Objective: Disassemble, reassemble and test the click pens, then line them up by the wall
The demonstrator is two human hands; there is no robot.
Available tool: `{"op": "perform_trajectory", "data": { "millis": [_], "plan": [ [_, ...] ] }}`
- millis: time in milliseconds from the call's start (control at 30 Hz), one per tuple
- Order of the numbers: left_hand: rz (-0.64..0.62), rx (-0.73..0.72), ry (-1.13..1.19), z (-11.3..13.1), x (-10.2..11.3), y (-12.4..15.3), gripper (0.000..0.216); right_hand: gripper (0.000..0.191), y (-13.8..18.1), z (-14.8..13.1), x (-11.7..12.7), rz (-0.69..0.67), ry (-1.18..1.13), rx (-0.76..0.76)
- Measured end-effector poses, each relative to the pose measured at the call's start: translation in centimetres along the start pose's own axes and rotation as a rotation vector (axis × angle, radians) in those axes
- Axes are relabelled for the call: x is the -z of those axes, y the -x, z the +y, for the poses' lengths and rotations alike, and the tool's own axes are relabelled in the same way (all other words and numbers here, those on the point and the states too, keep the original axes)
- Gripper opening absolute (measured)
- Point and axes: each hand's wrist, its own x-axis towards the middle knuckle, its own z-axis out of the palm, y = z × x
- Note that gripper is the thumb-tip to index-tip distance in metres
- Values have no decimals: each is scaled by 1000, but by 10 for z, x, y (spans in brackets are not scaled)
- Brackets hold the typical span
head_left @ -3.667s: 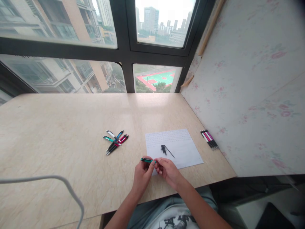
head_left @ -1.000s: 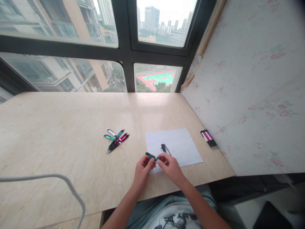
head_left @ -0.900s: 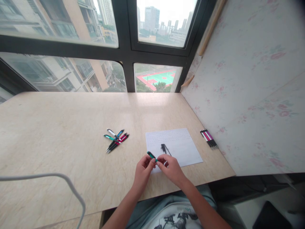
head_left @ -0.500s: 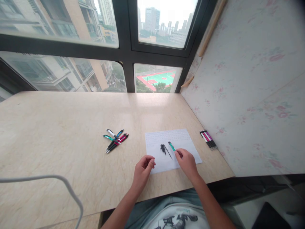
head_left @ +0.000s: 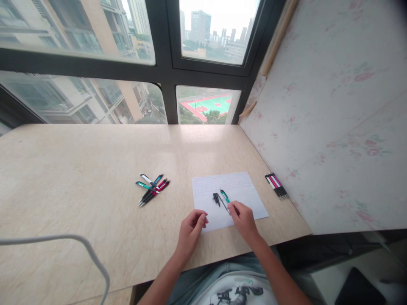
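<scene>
A white sheet of paper (head_left: 244, 192) lies on the desk in front of me. On it rest a green pen barrel (head_left: 224, 195), a small black pen part (head_left: 216, 199) and a thin dark refill (head_left: 223, 203). My right hand (head_left: 243, 217) is over the sheet's near edge, its fingertips pinched together at the near end of the refill, just short of the green barrel. My left hand (head_left: 190, 228) rests at the sheet's near left corner with its fingers curled and thumb against forefinger. What either hand pinches is hidden.
A loose pile of several coloured pens (head_left: 152, 187) lies left of the sheet. A neat row of pens (head_left: 277, 185) sits by the flowered wall panel (head_left: 324, 127) on the right. The beige desk (head_left: 79, 178) runs to the window. A grey cable (head_left: 63, 243) loops at the near left.
Both hands held the green pen together near the sheet's corner. The right hand then carried the green barrel onto the paper beside the black part, and the hands came apart.
</scene>
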Motion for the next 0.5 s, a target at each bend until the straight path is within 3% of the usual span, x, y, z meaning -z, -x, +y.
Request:
{"op": "perform_trajectory", "data": {
  "millis": [133,267,500],
  "plan": [
    [-75,-63,-139,3,-4,5,23,35,22,-23,-25,-115,-249,82],
    [-98,-118,-275,3,-10,9,25,34,33,-27,-44,-130,-261,150],
    [-55,-115,-268,2,-12,10,24,35,34,-28,-44,-122,-245,132]
  ]
}}
